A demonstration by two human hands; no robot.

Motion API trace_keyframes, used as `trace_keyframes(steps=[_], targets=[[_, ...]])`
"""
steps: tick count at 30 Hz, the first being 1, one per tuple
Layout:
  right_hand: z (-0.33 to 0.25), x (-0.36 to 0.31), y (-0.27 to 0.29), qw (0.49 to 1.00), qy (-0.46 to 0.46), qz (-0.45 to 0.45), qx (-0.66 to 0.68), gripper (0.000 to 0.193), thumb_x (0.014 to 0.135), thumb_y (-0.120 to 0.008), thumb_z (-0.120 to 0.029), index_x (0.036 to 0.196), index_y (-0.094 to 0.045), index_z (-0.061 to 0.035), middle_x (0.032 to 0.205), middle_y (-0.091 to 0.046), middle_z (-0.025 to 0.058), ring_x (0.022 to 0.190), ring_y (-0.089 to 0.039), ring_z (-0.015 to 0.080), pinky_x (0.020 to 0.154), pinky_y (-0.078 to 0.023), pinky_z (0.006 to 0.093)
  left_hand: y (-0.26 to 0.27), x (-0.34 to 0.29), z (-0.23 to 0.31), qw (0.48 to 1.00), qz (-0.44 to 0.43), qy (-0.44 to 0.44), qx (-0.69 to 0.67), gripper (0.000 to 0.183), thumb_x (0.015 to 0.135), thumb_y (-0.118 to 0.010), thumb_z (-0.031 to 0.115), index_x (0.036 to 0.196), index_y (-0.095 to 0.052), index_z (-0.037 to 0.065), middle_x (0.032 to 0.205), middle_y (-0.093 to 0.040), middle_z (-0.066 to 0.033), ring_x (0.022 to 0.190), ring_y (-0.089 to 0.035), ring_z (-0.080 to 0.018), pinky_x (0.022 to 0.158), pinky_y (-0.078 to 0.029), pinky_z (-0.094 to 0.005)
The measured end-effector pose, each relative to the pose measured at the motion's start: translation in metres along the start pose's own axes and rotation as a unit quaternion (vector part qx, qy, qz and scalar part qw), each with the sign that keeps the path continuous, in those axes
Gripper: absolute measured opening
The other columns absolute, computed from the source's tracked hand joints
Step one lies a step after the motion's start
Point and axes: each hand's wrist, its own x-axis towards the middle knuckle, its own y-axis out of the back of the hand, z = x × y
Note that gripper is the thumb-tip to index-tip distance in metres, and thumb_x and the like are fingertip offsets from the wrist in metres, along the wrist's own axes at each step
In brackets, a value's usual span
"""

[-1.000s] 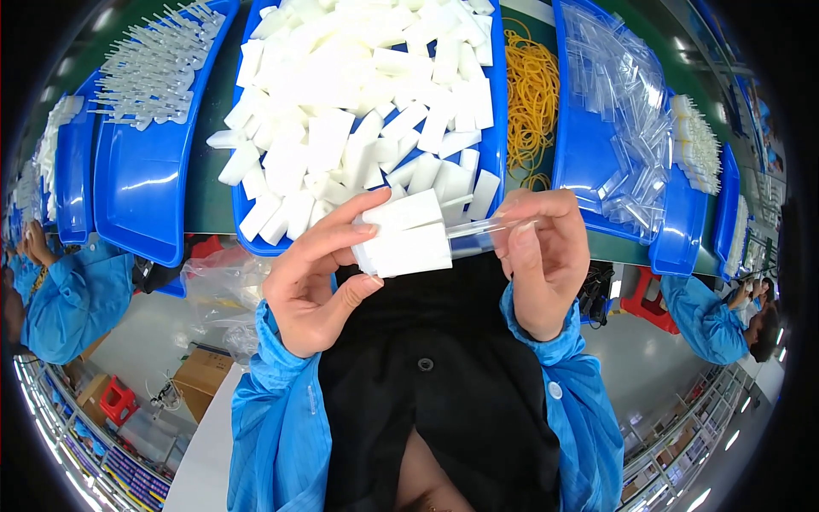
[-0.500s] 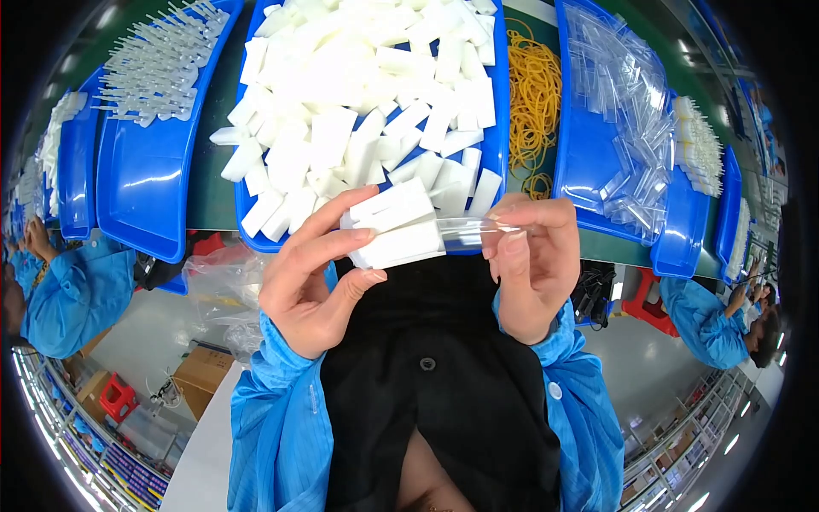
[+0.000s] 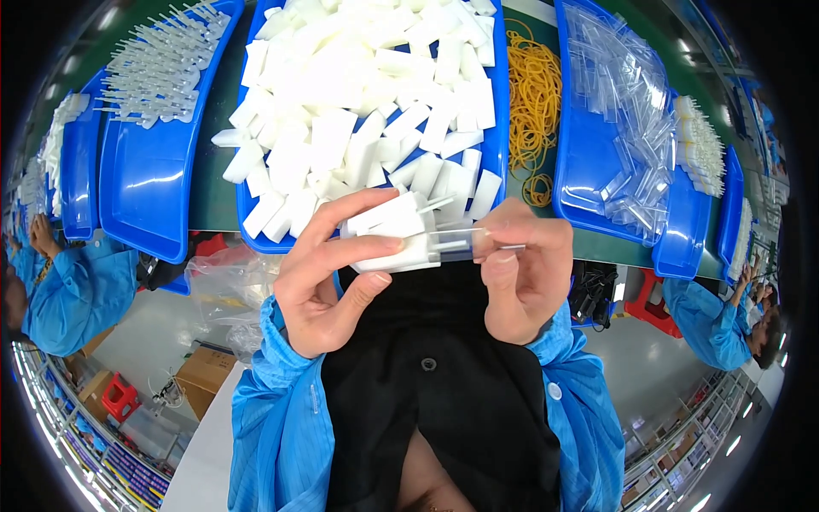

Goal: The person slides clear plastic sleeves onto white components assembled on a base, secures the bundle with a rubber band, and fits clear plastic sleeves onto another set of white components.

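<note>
My left hand (image 3: 334, 277) is closed around a small bundle of white foam blocks (image 3: 394, 220), with its thumb and fingers along the sides. Thin white sticks (image 3: 441, 203) jut from the bundle's right end. Pinched between the thumb and fingers of my right hand (image 3: 527, 271) is a clear plastic sleeve (image 3: 455, 241), whose left end meets the foam. Whether the sleeve surrounds the sticks or lies beside them is hard to make out. Just beyond both hands, a blue tray (image 3: 502, 102) holds a heap of loose white foam blocks (image 3: 333, 132).
Yellow rubber bands (image 3: 534, 102) lie right of the foam tray. Farther right, a blue tray (image 3: 589, 183) holds clear plastic sleeves (image 3: 627, 111). At left, another blue tray (image 3: 145, 188) bears white-sticked pieces (image 3: 162, 68). Co-workers in blue sleeves (image 3: 81, 290) sit at both sides.
The foam bundle has turned slightly, and white sticks now show at its right end. My right hand has shifted a little left with the clear sleeve.
</note>
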Motion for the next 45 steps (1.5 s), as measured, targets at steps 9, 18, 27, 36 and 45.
trace_keyframes(steps=[9,18,27,36,45], targets=[[0.000,0.001,0.003,0.994,0.084,-0.040,-0.054,0.025,0.077,-0.058,0.002,0.099,-0.049,-0.0029,0.080,-0.058,0.0120,0.061,-0.051,0.0185,0.056,-0.039,0.0267,0.003,0.003,0.000,0.999,-0.036,-0.013,-0.022,0.020,0.072,-0.069,0.007,0.092,-0.066,0.006,0.114,-0.053,-0.0205,0.103,-0.052,-0.0296,0.082,-0.044,-0.0356],[0.001,-0.002,0.003,0.992,0.111,-0.041,-0.035,0.025,0.077,-0.058,0.001,0.100,-0.048,-0.0039,0.080,-0.057,0.0116,0.061,-0.050,0.0194,0.055,-0.038,0.0287,0.005,0.007,0.005,0.997,-0.060,-0.037,0.003,0.020,0.067,-0.072,0.004,0.087,-0.068,0.006,0.113,-0.053,-0.0186,0.100,-0.052,-0.0289,0.079,-0.044,-0.0347],[0.002,0.002,0.003,0.992,0.099,-0.079,0.005,0.026,0.076,-0.058,0.003,0.100,-0.049,-0.0038,0.081,-0.057,0.0119,0.062,-0.051,0.0190,0.056,-0.038,0.0288,0.006,0.006,0.008,0.992,-0.034,-0.095,0.071,0.025,0.062,-0.073,0.001,0.086,-0.066,0.007,0.109,-0.056,-0.0185,0.096,-0.054,-0.0302,0.077,-0.044,-0.0369],[0.001,0.001,-0.002,0.996,0.080,-0.048,-0.011,0.025,0.074,-0.060,0.006,0.096,-0.051,-0.0025,0.078,-0.058,0.0117,0.061,-0.050,0.0172,0.055,-0.038,0.0260,0.005,0.006,0.008,0.982,-0.007,-0.125,0.138,0.027,0.060,-0.073,0.000,0.085,-0.066,0.006,0.108,-0.057,-0.0188,0.093,-0.055,-0.0310,0.076,-0.045,-0.0377],[-0.001,0.005,0.006,0.998,0.039,-0.028,-0.032,0.018,0.077,-0.060,0.002,0.094,-0.053,0.0010,0.077,-0.058,0.0095,0.059,-0.044,0.0125,0.054,-0.035,0.0230,0.007,-0.005,0.003,0.997,0.038,-0.023,-0.057,0.031,0.067,-0.070,0.000,0.098,-0.063,0.001,0.110,-0.055,-0.0241,0.104,-0.054,-0.0329,0.080,-0.049,-0.0360]])
